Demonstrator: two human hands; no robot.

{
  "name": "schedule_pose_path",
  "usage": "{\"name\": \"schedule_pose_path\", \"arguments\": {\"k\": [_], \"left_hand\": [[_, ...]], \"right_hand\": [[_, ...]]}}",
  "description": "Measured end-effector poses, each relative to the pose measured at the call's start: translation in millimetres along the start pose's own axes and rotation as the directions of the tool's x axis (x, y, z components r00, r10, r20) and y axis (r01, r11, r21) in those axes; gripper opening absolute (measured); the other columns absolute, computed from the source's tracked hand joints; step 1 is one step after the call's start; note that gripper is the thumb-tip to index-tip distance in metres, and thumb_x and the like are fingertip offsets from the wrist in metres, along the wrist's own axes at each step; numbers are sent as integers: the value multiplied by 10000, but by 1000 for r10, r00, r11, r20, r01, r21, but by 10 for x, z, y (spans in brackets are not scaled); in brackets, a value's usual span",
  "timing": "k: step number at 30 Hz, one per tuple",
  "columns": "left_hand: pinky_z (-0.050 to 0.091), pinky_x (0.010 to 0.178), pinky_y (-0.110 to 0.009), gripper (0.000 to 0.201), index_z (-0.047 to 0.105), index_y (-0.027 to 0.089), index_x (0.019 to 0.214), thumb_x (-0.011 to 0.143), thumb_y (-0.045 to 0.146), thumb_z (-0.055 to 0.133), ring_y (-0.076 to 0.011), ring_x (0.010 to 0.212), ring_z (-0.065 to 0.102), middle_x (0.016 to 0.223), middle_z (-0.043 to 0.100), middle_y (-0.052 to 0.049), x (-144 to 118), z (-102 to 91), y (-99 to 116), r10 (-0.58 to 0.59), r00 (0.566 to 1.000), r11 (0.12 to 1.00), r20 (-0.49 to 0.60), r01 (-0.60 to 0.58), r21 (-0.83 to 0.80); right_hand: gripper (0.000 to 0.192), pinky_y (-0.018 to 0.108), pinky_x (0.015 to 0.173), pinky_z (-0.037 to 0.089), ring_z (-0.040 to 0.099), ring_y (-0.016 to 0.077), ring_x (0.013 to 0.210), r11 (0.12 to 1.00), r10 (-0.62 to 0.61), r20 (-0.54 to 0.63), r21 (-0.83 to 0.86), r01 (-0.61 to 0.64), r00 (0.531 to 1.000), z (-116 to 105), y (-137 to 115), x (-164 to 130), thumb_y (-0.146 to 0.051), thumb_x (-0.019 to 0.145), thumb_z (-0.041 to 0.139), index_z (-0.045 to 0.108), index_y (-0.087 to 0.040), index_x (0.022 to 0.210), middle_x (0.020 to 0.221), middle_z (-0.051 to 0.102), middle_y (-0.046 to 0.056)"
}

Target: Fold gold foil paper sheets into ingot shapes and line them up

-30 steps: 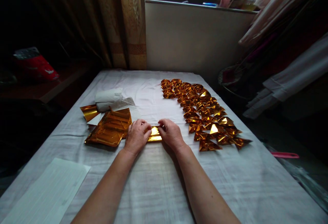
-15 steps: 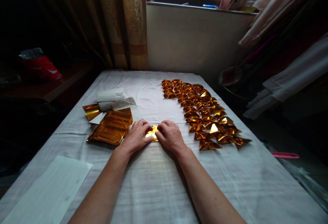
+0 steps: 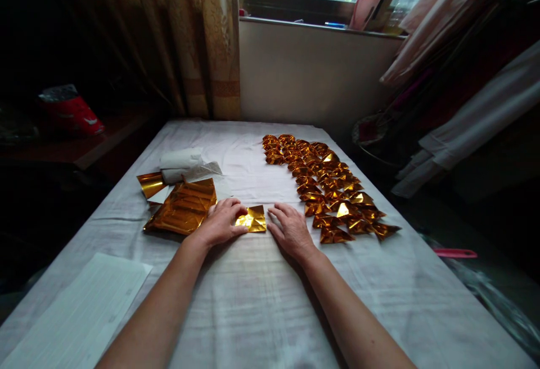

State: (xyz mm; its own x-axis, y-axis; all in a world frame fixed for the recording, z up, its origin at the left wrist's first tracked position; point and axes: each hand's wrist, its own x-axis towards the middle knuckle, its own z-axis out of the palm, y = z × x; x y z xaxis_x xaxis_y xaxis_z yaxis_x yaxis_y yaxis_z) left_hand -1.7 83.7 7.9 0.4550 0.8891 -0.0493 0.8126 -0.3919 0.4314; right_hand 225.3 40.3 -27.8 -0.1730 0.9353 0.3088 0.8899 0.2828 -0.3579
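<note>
A small folded rectangle of gold foil paper (image 3: 256, 219) with creases across it lies flat on the white cloth. My left hand (image 3: 223, 221) has its left end between thumb and fingers. Just off the paper's right edge, my right hand (image 3: 290, 228) rests on the cloth with fingers apart and nothing in them. A stack of gold foil sheets (image 3: 185, 206) sits beside my left hand. To the right of my right hand, several folded gold foil pieces (image 3: 317, 207) stand in rows.
Behind the stack lies a white paper roll (image 3: 181, 165). A pale sheet of paper (image 3: 80, 313) is at the front left of the cloth-covered table (image 3: 253, 313). Beyond the table are a curtain (image 3: 215, 43), hanging clothes (image 3: 472, 110) and a red container (image 3: 70, 113).
My right hand has let go of the gold foil paper and moved a little right, uncovering its right end. My left hand stays on the paper. The view has tilted up slightly.
</note>
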Motion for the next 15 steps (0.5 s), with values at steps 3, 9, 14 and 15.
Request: {"name": "schedule_pose_path", "arguments": {"k": [3,9,14,15], "left_hand": [[368,1013,-442,339,639,282,1057,739,376,712,-273,1209,485,1288,546,-36,8,-29,25,1,1000,1000,4,-1,24],[387,992,-432,324,631,265,1047,762,405,693,-268,1186,498,1259,557,-42,-14,-20,75,12,999,999,-32,-10,45],[374,1035,-432,367,635,266,1108,766,379,702,-268,1233,486,1327,531,-50,-21,-14,6,28,1000,999,0,-28,40],[370,1046,-433,379,637,267,1121,762,364,707,-270,1249,480,1343,525,-51,-21,-19,-12,34,999,999,17,-35,40]], "right_hand": [[347,438,1006,400,526,269,1235,1000,-10,-31,-8,10,999,-28,-29,-26,-289,898,570,621,-223,1235,1345,588,121],[421,471,1130,265,363,253,1404,975,-221,95,0,222,971,-91,-364,-158,-310,964,468,522,-233,1374,1490,468,71],[487,530,1163,207,358,255,1412,983,-176,279,-5,185,944,-122,-471,-269,-403,987,437,448,-230,1442,1513,430,69],[499,538,1166,199,340,258,1423,985,-162,296,-12,173,941,-132,-456,-283,-412,989,431,435,-225,1452,1525,408,71]]}}
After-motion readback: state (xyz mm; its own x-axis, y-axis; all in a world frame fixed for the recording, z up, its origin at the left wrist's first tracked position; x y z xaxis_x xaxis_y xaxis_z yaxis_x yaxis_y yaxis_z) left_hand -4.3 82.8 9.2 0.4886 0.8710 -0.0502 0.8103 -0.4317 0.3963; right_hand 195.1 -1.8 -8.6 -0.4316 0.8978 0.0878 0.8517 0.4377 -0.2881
